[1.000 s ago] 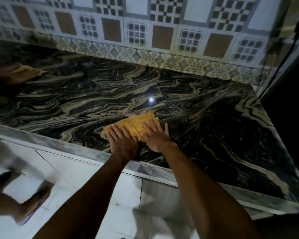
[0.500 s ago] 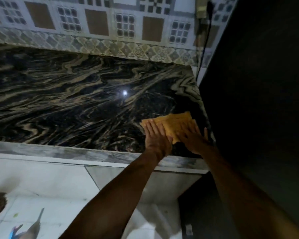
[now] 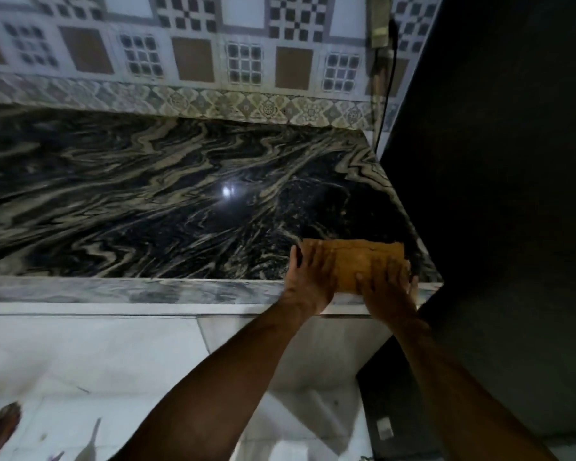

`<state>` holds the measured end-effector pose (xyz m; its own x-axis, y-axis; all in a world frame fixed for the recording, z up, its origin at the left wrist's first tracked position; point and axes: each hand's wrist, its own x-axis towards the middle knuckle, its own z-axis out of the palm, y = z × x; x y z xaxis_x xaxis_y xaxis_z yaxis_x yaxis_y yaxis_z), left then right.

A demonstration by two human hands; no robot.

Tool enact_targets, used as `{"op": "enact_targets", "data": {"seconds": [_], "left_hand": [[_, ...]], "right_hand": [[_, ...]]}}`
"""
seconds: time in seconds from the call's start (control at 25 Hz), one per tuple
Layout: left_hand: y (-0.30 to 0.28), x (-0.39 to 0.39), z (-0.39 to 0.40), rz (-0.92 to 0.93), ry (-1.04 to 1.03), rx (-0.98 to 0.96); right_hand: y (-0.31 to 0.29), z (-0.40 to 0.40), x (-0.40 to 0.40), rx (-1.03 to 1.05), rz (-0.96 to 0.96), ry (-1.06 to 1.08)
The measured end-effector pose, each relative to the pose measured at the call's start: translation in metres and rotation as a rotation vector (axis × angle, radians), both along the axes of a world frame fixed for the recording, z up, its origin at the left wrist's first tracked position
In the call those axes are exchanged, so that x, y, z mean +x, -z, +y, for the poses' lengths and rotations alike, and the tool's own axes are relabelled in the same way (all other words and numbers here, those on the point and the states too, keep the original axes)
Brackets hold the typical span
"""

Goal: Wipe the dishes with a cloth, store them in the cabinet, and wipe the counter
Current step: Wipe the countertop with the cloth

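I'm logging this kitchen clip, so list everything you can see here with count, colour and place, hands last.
cloth: one, yellow-orange, flat at the counter's front right corner
counter: one, black stone with tan swirls, across the middle
wall tiles: many, white, brown and checkered, behind the counter
cable: one, black, hanging at the wall's right end
floor: pale tiles, below the counter
hands: two, left hand and right hand, both pressing flat on the cloth

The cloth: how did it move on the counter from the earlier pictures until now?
Both hands slid the cloth to the right along the front of the counter, from near its middle to the front right corner, at the edge. As before, the left hand and right hand press flat on the folded cloth; nothing was let go.
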<state>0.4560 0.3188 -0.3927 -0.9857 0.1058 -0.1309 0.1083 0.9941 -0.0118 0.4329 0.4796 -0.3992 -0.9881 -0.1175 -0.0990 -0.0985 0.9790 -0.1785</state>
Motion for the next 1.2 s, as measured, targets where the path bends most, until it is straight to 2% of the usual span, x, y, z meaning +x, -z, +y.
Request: {"op": "enact_targets", "data": {"seconds": [0.24,0.36,0.64,0.88,1.2], "left_hand": [[0.000,0.077,-0.155,0.064,-0.250,0.061],[-0.003,0.110,-0.223,0.027,-0.358,0.060],[-0.011,0.153,-0.336,-0.036,-0.585,0.080],[-0.010,0.114,-0.364,-0.100,-0.671,0.137],[-0.009,-0.005,-0.385,-0.135,-0.644,0.159]], "right_hand": [[-0.001,-0.167,0.060,-0.007,0.008,-0.136],[0.000,-0.243,0.085,-0.008,0.023,-0.205],[-0.003,-0.365,0.114,-0.040,0.011,-0.384],[-0.010,-0.394,0.070,0.004,-0.094,-0.422],[-0.013,-0.417,-0.060,0.059,-0.178,-0.426]]}}
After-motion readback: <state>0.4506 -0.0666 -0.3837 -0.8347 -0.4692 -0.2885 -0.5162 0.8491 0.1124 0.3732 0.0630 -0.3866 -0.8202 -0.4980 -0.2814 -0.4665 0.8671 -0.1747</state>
